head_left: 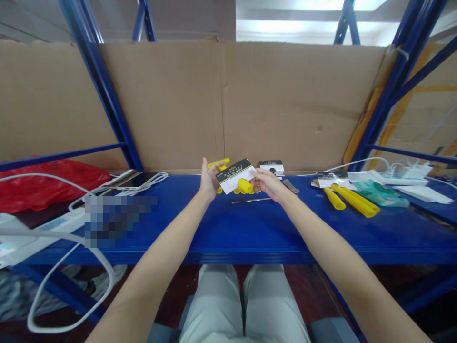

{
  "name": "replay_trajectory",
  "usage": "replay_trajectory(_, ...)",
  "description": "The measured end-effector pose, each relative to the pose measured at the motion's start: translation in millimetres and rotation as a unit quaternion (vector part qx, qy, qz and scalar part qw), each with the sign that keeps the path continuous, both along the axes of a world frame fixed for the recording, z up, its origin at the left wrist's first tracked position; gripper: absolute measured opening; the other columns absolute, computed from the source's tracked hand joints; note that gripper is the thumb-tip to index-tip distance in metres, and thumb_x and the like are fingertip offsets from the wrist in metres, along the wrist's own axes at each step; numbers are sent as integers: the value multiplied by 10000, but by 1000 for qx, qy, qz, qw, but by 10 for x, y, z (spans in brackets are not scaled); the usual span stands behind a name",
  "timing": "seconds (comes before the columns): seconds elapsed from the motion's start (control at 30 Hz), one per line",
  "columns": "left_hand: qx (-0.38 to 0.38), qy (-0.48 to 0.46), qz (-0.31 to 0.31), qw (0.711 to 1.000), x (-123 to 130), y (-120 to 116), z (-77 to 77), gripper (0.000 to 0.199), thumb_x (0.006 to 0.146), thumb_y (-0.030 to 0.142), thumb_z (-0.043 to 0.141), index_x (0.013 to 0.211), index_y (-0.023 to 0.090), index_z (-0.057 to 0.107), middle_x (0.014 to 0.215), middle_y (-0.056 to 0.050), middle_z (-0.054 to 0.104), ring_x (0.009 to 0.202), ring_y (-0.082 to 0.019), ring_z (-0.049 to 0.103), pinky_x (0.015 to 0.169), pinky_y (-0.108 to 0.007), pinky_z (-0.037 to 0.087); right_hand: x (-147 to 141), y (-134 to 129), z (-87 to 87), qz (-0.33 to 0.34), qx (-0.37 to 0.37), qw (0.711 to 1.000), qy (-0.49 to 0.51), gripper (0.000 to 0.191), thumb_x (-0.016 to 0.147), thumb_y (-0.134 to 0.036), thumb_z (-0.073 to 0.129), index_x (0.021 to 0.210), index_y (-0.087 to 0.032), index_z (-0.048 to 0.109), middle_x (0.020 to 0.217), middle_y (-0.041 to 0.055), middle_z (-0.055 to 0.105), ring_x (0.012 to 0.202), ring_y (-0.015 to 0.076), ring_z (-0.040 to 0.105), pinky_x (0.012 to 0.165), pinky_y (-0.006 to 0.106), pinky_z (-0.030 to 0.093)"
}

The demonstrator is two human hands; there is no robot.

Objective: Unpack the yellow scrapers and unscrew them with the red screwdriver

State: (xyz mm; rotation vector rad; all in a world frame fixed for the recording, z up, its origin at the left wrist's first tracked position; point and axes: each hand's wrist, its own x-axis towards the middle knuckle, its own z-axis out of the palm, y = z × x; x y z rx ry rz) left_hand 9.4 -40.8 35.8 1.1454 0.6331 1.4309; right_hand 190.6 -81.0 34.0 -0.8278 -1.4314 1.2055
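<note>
A black-and-white printed card (227,183) is held tilted above the blue table. A yellow tube end (244,186) sticks out through or in front of the card's lower right part; I cannot tell which. My left hand (209,181) supports the card's left side, thumb raised and fingers partly hidden behind it. With closed fingers, my right hand (267,184) pinches the card's right edge. More yellow tubes (222,164) show behind my left hand and below the card. Beneath my right hand lies a thin metal rod (250,200).
A stack of printed cards (272,166) stands at the back. Carded yellow tubes (355,200) and a green plastic packet (380,191) lie at right. On the left are a phone (137,180), white cables and a red bag (53,181). Cardboard (285,105) walls the back.
</note>
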Motion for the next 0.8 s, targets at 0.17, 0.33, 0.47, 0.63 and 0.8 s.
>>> replay_trajectory(0.17,-25,-15,86,996,-86,125,-34,698,757,747,232,962,183,590,755,-62,610,596,-164,597,564,-289,450,13,-43,13,30,-16,999,-40,186,765,-352,588,740,-179,524,542,-48,494,478,80,436,468,218,353)
replay_trajectory(0.33,-92,-36,159,982,-145,151,-5,285,823,447,439,958,215,536,729,5,526,478,-111,556,490,-247,428,68,-39,31,78,-36,996,-33,114,757,-268,575,754,-156,549,635,-4,577,512,92,489,482,229,383)
replay_trajectory(0.47,-102,-12,174,979,-126,90,15,173,754,134,485,914,200,492,672,35,497,397,-74,493,412,-205,382,179,-48,70,83,-49,994,-58,90,761,-239,561,738,-153,551,637,8,589,531,97,506,492,229,401)
replay_trajectory(0.63,-114,54,141,982,-74,53,-15,361,701,61,497,1023,220,460,655,46,511,354,-63,461,361,-176,336,452,-6,135,33,-53,990,-128,277,740,-178,582,1016,-199,567,719,-7,620,514,86,492,469,214,391)
replay_trajectory(0.8,-127,143,89,977,-4,7,-51,774,687,76,534,1366,260,211,612,55,529,336,-86,474,356,-189,352,762,272,128,-134,-60,988,-53,134,799,-156,520,918,-173,581,699,5,606,498,69,488,491,201,419)
